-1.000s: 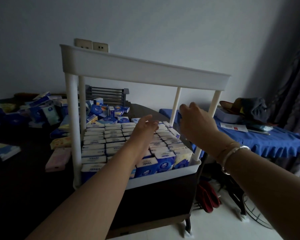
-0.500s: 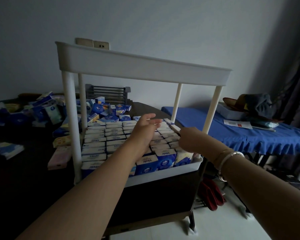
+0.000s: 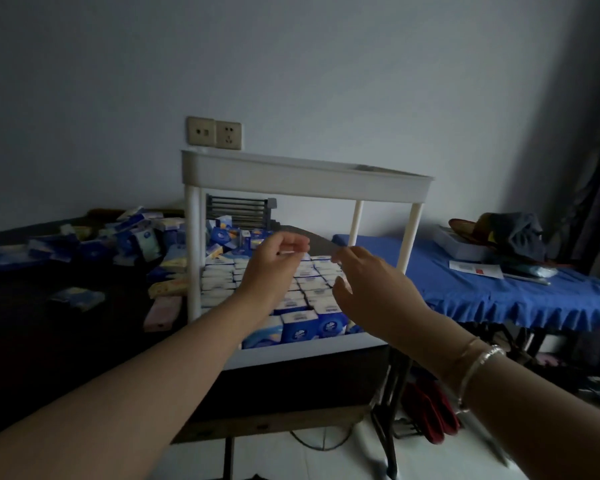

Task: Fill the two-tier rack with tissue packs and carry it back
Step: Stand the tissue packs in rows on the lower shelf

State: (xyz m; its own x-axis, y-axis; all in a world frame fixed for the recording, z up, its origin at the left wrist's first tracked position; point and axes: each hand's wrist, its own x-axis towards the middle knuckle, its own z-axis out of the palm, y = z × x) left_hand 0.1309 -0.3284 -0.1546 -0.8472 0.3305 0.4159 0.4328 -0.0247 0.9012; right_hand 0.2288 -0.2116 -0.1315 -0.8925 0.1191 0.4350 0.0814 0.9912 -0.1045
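Reaching in over the lower tier now, I've got both hands out in front of the white plastic two-tier rack [image 3: 305,180], which stands on the dark tabletop [image 3: 49,341] near its front right corner. My left hand [image 3: 274,268] hovers above the packed rows, fingers curled in with the fingertips close to the thumb; something pale shows at the fingertips, but I cannot tell whether it pinches a pack. My right hand [image 3: 371,289] is beside it, fingers loose and spread, holding nothing, a silver bangle [image 3: 478,372] on the wrist.

The lower tier is crammed with blue-and-white tissue packs [image 3: 298,323] standing on edge in tight rows up to the front rim. The upper tier's inside is hidden from this angle.

Left of the rack, a loose heap of more blue tissue packs [image 3: 132,237] sprawls over the tabletop, with a pink pack [image 3: 161,313] and a yellow pack [image 3: 168,287] just beside the rack's front left post. Behind the rack sits a grey slatted holder [image 3: 239,211]. On the right, a blue ruffled cloth [image 3: 499,292] covers another table, with papers and clothing on it.
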